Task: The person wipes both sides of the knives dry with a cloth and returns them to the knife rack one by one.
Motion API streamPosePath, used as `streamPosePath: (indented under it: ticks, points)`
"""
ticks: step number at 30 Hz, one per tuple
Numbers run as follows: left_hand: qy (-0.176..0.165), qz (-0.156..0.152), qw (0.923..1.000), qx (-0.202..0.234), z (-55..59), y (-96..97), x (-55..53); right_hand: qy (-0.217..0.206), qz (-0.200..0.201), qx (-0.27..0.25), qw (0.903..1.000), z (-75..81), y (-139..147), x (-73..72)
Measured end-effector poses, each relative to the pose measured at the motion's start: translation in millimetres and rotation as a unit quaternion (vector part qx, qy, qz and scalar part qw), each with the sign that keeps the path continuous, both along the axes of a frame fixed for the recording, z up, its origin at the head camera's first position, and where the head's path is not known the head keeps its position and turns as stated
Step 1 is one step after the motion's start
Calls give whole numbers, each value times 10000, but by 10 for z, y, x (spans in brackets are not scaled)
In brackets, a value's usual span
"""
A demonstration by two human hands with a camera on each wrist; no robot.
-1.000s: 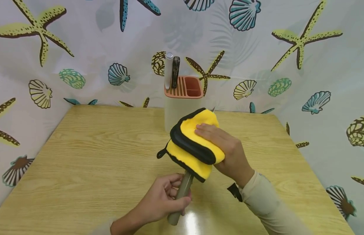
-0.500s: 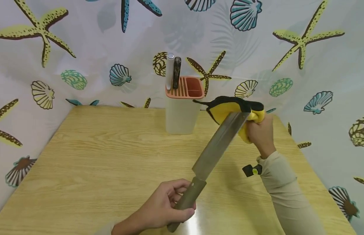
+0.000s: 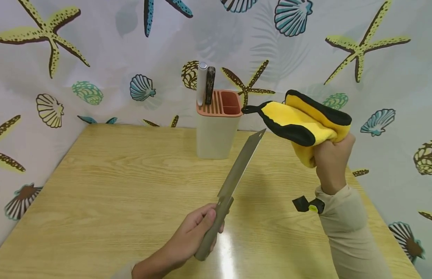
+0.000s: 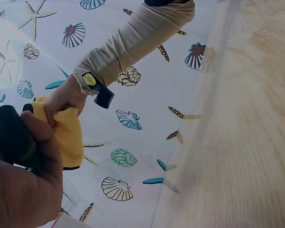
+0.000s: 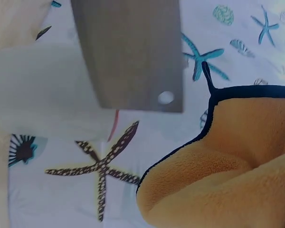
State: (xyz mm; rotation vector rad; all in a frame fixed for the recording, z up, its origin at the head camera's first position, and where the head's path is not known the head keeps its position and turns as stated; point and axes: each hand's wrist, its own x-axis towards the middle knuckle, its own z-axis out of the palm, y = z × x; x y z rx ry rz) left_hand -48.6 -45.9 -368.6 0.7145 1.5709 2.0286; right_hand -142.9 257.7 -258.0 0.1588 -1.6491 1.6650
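A cleaver (image 3: 241, 166) with a broad grey blade and an olive-grey handle is held up over the table, blade pointing away and to the right. My left hand (image 3: 188, 234) grips its handle, thumb lying along it. In the right wrist view the cleaver blade (image 5: 130, 54) shows a small hole near its end corner. To the right, my right hand (image 3: 332, 159) clutches a folded yellow cloth (image 3: 299, 120) with black edging and a hanging loop. Cloth and blade are apart. The left wrist view shows the cloth (image 4: 69, 137) beyond the left hand (image 4: 23, 190).
At the back of the wooden table (image 3: 132, 174) stands a white knife holder (image 3: 216, 135) with a salmon-coloured slotted top. A white-handled knife (image 3: 201, 85) and a black-handled knife (image 3: 209, 86) stand in its slots. A curtain (image 3: 167, 38) patterned with shells and starfish hangs behind.
The cloth was around the blade, slid toward its end, and is now off it to the right in my right hand. The left hand has turned the cleaver, showing its blade more edge-on.
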Motion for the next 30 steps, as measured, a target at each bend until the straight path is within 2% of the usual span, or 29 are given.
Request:
streamPosePath:
  ticks: [3,5,10,15,17,22,26,28,30]
  points:
    - [-232,-49,9997,-26,12,-9,-4,433,163,130,9988,58,-93,67]
    - [-423,-234,9988,27,17,-20,-8,620,184,257,9976,94,-159,108]
    - [-890,-574,9942,191,17,-38,-27,821,21,657,9945,119,-283,208]
    - [-1150,-514,9917,241,6,-33,-50,843,-217,1278,9880,84,-405,296]
    - [-1241,-460,9910,205,2,-25,-51,859,-168,1485,9850,65,-479,329]
    - [-1380,-235,9901,101,4,-1,-47,838,377,2030,9749,-4,-718,406]
    - [-1333,20,9911,-1,31,12,-64,852,638,2761,9552,-75,-907,470]
    - [-1307,127,9912,-156,54,16,-75,876,629,3325,9369,-126,-983,508]
    - [-1260,239,9911,-343,76,20,-86,875,616,3913,9140,-189,-1046,537]
